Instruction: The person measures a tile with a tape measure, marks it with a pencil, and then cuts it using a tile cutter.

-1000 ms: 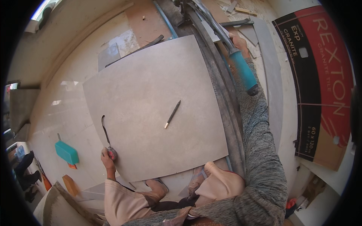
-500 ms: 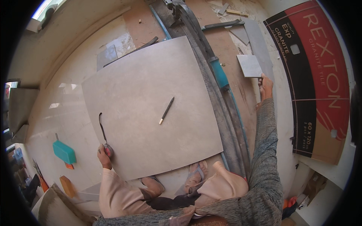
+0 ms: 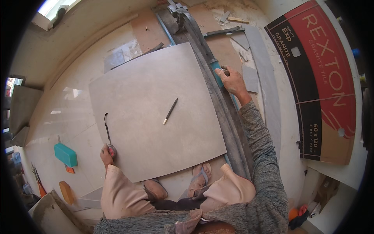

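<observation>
A large square grey tile (image 3: 144,85) lies flat before me, partly on a long manual tile cutter (image 3: 230,128). My right hand (image 3: 234,82) is curled over the cutter's teal handle (image 3: 216,69); the palm side is hidden. My left hand (image 3: 105,156) is closed around a tape measure (image 3: 112,151) at the tile's left edge, and its black strap (image 3: 106,124) trails over the tile. A dark pencil with a pale end (image 3: 170,111) rests on the tile. Just right of my right hand lies a small grey tile piece (image 3: 250,78).
A long grey tile strip (image 3: 269,89) runs along the right, beside a red and black carton (image 3: 311,78). Cut scraps (image 3: 240,40) and a wood stick (image 3: 238,20) lie at the far end. On the left floor are a teal box (image 3: 65,155) and an orange block (image 3: 67,192).
My right hand has let go of the small tile piece, now lying by the strip, and moved left onto the cutter's handle. My left hand still holds the tape measure.
</observation>
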Demonstrator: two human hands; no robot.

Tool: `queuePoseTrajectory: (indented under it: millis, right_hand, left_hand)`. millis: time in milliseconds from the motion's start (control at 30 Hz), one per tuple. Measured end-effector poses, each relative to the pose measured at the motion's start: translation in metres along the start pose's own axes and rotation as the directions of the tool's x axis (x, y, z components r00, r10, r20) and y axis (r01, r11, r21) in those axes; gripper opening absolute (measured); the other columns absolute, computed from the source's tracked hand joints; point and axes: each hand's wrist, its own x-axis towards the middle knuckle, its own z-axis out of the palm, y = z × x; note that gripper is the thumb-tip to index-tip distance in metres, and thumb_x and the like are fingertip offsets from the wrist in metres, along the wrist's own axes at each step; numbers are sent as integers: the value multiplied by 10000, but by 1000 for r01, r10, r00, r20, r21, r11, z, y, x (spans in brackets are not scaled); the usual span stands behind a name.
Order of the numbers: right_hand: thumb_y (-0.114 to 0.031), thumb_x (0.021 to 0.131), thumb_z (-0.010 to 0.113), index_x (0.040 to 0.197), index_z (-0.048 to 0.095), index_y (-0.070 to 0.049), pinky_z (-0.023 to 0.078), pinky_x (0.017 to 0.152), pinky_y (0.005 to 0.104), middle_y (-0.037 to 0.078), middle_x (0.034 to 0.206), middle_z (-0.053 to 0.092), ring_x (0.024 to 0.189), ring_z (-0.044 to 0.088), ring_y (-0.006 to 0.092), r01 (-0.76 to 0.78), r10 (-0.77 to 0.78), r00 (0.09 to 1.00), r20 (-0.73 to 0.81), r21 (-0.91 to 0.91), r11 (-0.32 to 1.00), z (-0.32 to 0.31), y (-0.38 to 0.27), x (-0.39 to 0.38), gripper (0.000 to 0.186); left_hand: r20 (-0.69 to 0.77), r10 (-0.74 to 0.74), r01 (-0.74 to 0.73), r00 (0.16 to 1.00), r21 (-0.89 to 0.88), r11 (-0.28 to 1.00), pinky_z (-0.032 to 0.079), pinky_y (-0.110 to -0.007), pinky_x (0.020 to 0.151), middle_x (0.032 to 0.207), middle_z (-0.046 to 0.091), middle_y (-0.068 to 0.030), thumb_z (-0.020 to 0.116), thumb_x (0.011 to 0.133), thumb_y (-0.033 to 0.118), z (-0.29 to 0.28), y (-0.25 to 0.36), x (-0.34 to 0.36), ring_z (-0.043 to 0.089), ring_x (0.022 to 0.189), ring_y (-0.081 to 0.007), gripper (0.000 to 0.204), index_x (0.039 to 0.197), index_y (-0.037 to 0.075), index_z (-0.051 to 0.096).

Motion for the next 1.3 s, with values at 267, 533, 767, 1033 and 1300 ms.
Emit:
queuePoseTrajectory:
  millis: [267, 533, 767, 1033, 1300]
  right_hand:
    - [-363, 899, 643, 1109, 585, 32, 528, 843, 490, 249, 976, 681, 947, 680, 411, -14, -55, 985, -161, -403, 915, 8, -28, -14, 451]
    - [-335, 889, 659, 1040, 633, 29, 525, 753, 486, 216, 841, 688, 809, 690, 387, -43, -10, 992, -122, -428, 903, -69, -74, -71, 395]
    - [-339, 876, 684, 1021, 653, 20, 499, 648, 433, 158, 721, 658, 647, 658, 308, -139, 97, 988, -118, -437, 889, -125, -82, -154, 388]
    - [-339, 833, 702, 1018, 637, 0, 478, 658, 443, 184, 741, 635, 675, 633, 329, -232, 203, 973, -112, -480, 846, -164, -62, -252, 391]
    - [-308, 704, 783, 921, 620, 10, 455, 655, 406, 147, 704, 548, 651, 532, 274, -483, 583, 810, 61, -494, 723, -209, 3, -396, 418]
  left_hand:
    - [16, 48, -47, 999, -50, 998, 413, -258, 527, 674, 564, 11, 623, 975, 390, 15, 33, -22, 488, 568, -89, 389, 779, 55, 608]
    - [0, 21, -21, 1000, 53, 998, 397, -281, 534, 656, 538, 12, 597, 990, 393, 17, 38, -30, 470, 578, -100, 413, 752, 56, 594]
    - [-15, 66, -66, 998, 20, 998, 388, -295, 555, 656, 508, 15, 591, 991, 397, 21, 43, -35, 441, 600, -109, 432, 731, 53, 569]
    - [21, 89, -90, 996, 40, 995, 387, -307, 560, 662, 501, 12, 595, 983, 413, 21, 43, -33, 435, 608, -118, 448, 719, 52, 567]
    - [48, 66, -70, 997, 105, 992, 399, -301, 572, 684, 548, -3, 606, 969, 430, 8, 28, -17, 460, 621, -119, 454, 743, 37, 596]
